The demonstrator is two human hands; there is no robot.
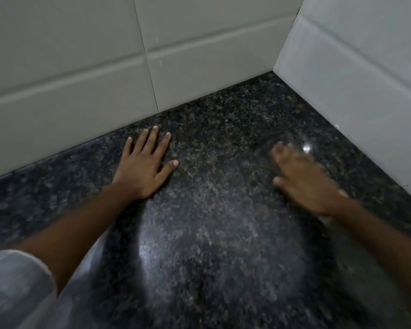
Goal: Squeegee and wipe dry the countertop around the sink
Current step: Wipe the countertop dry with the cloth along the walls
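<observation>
Granite countertop (223, 222) bears two empty hands: left (144, 167) flat, right (304, 179) blurred, spread.

We see a dark speckled granite countertop (214, 210) running into a corner where white tiled walls (69, 67) meet it at the back and right. Its polished surface gives off pale glare. Our left hand (144, 169) lies flat on it, fingers spread, near the back wall. Our right hand (301, 179) is blurred; contact unclear.
</observation>
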